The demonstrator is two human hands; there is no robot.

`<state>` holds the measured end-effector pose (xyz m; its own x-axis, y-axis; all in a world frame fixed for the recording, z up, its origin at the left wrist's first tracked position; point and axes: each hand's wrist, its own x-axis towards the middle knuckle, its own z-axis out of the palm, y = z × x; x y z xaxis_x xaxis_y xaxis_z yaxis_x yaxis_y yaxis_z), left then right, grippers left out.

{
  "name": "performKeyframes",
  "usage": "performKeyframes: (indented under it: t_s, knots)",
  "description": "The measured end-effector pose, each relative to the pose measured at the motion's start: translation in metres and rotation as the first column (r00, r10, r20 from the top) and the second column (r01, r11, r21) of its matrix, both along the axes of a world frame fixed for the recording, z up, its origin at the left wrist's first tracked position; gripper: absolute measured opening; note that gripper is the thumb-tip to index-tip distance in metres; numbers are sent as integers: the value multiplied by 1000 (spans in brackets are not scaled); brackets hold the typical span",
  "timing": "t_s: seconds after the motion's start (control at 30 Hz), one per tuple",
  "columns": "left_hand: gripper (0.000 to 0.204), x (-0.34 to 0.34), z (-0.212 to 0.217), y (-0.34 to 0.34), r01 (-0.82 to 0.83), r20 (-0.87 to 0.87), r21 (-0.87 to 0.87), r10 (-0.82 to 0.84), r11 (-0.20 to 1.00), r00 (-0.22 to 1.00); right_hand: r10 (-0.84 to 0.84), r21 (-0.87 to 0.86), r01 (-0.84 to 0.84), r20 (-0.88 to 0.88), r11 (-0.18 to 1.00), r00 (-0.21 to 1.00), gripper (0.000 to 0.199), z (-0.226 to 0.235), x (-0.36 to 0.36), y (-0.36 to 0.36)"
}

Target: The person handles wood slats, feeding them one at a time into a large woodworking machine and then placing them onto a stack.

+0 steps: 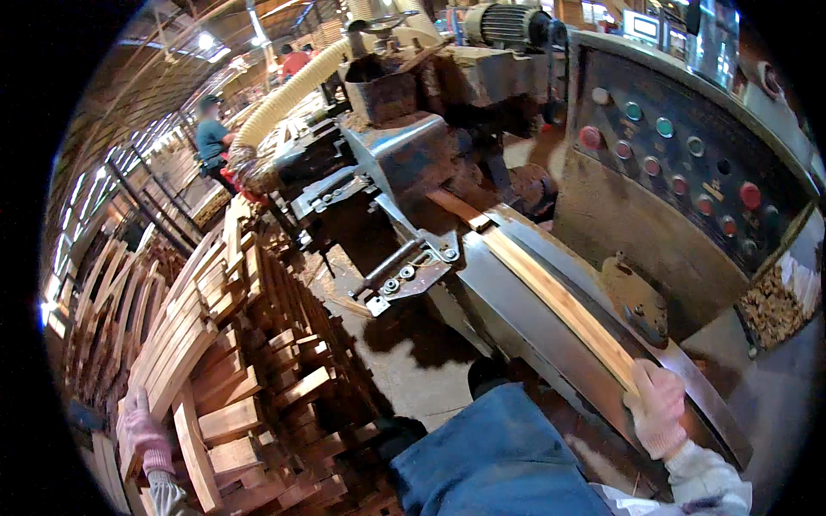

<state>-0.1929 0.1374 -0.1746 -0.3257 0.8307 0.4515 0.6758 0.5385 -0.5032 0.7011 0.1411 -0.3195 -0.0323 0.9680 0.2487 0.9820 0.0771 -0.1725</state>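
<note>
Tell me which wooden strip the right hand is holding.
The pale strip lying lengthwise on the metal machine bed, its near end in the right hand. The darker strip lies beyond its far end; the stacked strips are off to the left.

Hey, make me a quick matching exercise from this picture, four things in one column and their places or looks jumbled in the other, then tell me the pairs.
Things:
1. Left hand
2. Ridged hose
3. Right hand
4. Control panel

Places and looks:
A. At the near end of a wooden strip
B. Dotted with red and green buttons
C. At the near end of the stacked boards
D. Cream-coloured, curving down beside the machine

Pairs: 1-C, 2-D, 3-A, 4-B
</note>
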Motion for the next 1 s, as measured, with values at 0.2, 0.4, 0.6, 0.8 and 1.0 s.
performKeyframes:
  t_s: [0.2, 0.4, 0.6, 0.8, 1.0]
  knots:
    - [62, 57, 22, 10, 179, -6, -6, -179, 984, 984, 225, 316, -248, 109, 916, 968, 52, -21, 0, 63]
    - [30, 173, 55, 15, 526, -157, 54, -513, 849, 844, 329, 314, -326, 45, 892, 943, 49, -27, -60, 205]
    - [42, 295, 63, 96, 740, 90, -99, -734, 666, 673, 501, 340, -393, -336, 854, 798, 49, -39, -97, 264]
    - [14, 443, 24, 187, 867, 68, -282, -893, 410, 444, 680, 275, -669, -560, 691, 473, 102, 46, -176, 144]
    - [24, 501, 26, 211, 982, -81, -113, -986, 151, 143, 240, 46, -276, -641, 960, 729, 98, 25, -78, 51]
